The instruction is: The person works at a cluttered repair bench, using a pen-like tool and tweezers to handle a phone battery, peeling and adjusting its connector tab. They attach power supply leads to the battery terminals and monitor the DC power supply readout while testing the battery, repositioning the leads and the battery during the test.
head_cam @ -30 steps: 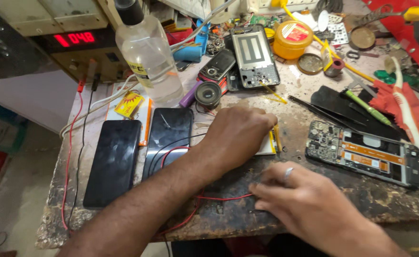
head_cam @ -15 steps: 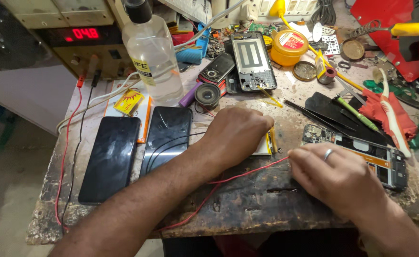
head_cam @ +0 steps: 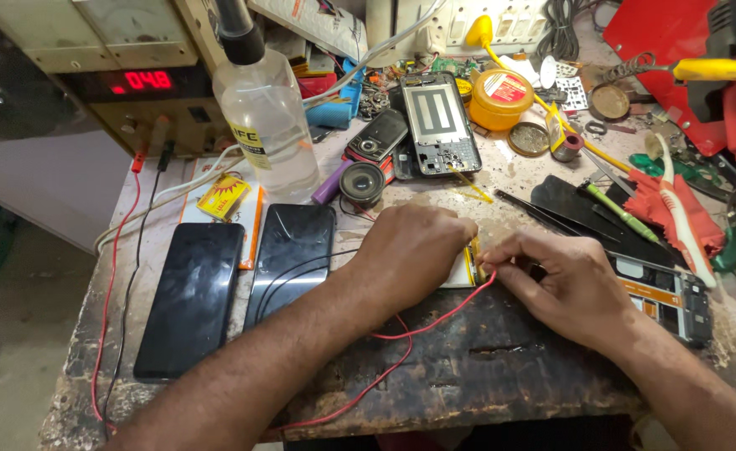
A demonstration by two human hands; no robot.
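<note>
Meanwhile my left hand (head_cam: 410, 250) lay curled over the flat battery (head_cam: 461, 274) on the worn surface (head_cam: 502, 367), while my right hand (head_cam: 564, 284) fingers pinched the red wire (head_cam: 435, 321) at its edge.

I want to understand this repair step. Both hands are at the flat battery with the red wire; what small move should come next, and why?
Probably the right hand should press the red wire tip onto the flat battery edge. The wire already ends at those fingertips, right beside the battery's end, while the left hand lies over the battery and steadies it. Whether the tip already touches a contact is hidden.
</note>
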